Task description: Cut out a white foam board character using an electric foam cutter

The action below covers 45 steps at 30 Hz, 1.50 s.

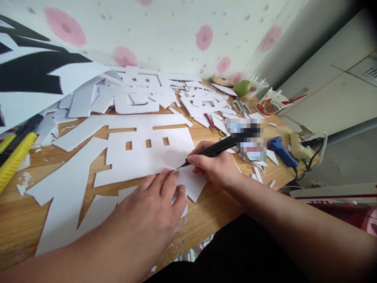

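Observation:
A black craft knife is gripped pen-like in my right hand, its thin tip touching the lower edge of a white foam board. That board lies flat and has three small rectangular holes. My left hand is closed at the board's near edge, fingers pressed together beside the knife tip. White board shows between its thumb and fingers; the fingers' undersides are hidden. Under my right hand lies a loose white piece. Left of the board is a long, branching white cutout.
White offcuts are heaped along the wall. A yellow utility knife is at far left. Toward the right are scissors, a paper cup, a green fruit, a blue glue gun and a power strip with cords.

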{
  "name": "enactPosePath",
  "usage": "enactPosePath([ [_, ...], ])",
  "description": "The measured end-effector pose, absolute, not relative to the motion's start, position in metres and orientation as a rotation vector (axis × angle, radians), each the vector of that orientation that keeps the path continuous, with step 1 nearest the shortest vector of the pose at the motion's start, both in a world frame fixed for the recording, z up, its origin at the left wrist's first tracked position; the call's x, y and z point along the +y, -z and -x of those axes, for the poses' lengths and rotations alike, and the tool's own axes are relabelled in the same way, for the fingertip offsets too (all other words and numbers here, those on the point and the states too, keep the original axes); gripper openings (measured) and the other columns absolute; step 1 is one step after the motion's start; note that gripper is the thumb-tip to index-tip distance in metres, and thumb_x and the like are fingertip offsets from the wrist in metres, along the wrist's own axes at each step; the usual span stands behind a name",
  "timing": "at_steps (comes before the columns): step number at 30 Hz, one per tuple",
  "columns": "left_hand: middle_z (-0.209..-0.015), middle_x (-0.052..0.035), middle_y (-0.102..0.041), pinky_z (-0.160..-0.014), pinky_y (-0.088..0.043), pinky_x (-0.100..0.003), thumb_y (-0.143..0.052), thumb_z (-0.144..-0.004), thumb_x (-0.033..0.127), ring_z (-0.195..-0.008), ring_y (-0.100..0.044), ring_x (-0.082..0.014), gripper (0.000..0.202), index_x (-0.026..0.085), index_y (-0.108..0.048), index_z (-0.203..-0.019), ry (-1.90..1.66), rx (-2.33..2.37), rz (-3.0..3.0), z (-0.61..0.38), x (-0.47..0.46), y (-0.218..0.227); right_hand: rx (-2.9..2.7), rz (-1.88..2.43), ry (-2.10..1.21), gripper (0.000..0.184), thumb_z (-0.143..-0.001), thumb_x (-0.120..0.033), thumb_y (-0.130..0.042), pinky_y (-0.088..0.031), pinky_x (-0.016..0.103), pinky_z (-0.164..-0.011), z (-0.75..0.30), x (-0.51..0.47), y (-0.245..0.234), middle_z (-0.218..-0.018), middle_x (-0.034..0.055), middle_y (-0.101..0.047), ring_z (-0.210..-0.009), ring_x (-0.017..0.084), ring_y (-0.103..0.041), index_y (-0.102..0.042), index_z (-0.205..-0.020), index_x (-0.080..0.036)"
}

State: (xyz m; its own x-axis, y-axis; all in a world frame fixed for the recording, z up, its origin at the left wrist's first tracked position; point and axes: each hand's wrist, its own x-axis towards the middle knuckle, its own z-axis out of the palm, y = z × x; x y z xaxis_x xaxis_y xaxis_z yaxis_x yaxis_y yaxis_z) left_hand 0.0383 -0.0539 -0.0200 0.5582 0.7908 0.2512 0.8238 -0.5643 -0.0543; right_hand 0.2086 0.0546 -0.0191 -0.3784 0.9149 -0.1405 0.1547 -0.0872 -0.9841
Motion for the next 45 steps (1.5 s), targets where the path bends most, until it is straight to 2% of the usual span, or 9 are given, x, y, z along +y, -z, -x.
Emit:
enactPosePath([
  [12, -0.126, -0.0269, -0.068, -0.085, -0.061, -0.053, -0.090, -0.064, 0.046, -0.113, -0.068, -0.0409, 0.058, 0.015, -0.075, -0.110, 0.240, -1.341, 2.668, -0.034, -0.053, 0.015, -1.553, 1.246, -1.491, 0.024, -0.066, -0.037, -0.076, -0.036, 0.024, -0.039, -0.214, 0.056, 0.016, -0.049, -0.0036, -0.056, -0.041, 0.010, -0.047, -0.061, -0.066, -0.019],
  [20, -0.133, -0.0237, -0.065, -0.090, -0.060, -0.051, -0.080, -0.073, 0.032, -0.118, -0.066, -0.0386, 0.044, 0.018, -0.074, -0.115, 0.089, -1.418, 2.704, -0.032, -0.054, 0.010, -1.583, 1.230, -1.468, 0.023, -0.067, -0.036, -0.077, -0.038, 0.023, -0.040, -0.220, 0.059, 0.017, -0.048, -0.0032, -0.058, -0.041, 0.010, -0.048, -0.063, -0.067, -0.018],
  [25, -0.129, -0.0245, -0.067, -0.085, -0.061, -0.053, -0.081, -0.071, 0.033, -0.114, -0.068, -0.0404, 0.047, 0.017, -0.074, -0.114, 0.157, -1.351, 2.688, -0.032, -0.052, 0.013, -1.569, 1.249, -1.490, 0.023, -0.066, -0.037, -0.078, -0.038, 0.023, -0.038, -0.224, 0.062, 0.018, -0.048, -0.0028, -0.058, -0.040, 0.011, -0.049, -0.064, -0.067, -0.018],
  [32, -0.119, -0.0247, -0.072, -0.079, -0.064, -0.051, -0.083, -0.065, 0.030, -0.105, -0.072, -0.0395, 0.044, 0.016, -0.077, -0.106, 0.248, -1.287, 2.655, -0.031, -0.053, 0.013, -1.605, 1.229, -1.476, 0.022, -0.069, -0.036, -0.076, -0.037, 0.023, -0.039, -0.234, 0.065, 0.020, -0.048, -0.0030, -0.059, -0.041, 0.010, -0.050, -0.063, -0.067, -0.018],
  [45, -0.122, -0.0234, -0.071, -0.079, -0.064, -0.052, -0.079, -0.065, 0.028, -0.106, -0.071, -0.0395, 0.045, 0.017, -0.076, -0.108, 0.270, -1.293, 2.678, -0.029, -0.052, 0.015, -1.559, 1.267, -1.444, 0.024, -0.065, -0.036, -0.078, -0.035, 0.022, -0.038, -0.246, 0.069, 0.015, -0.046, -0.0032, -0.058, -0.038, 0.009, -0.047, -0.062, -0.064, -0.018],
])
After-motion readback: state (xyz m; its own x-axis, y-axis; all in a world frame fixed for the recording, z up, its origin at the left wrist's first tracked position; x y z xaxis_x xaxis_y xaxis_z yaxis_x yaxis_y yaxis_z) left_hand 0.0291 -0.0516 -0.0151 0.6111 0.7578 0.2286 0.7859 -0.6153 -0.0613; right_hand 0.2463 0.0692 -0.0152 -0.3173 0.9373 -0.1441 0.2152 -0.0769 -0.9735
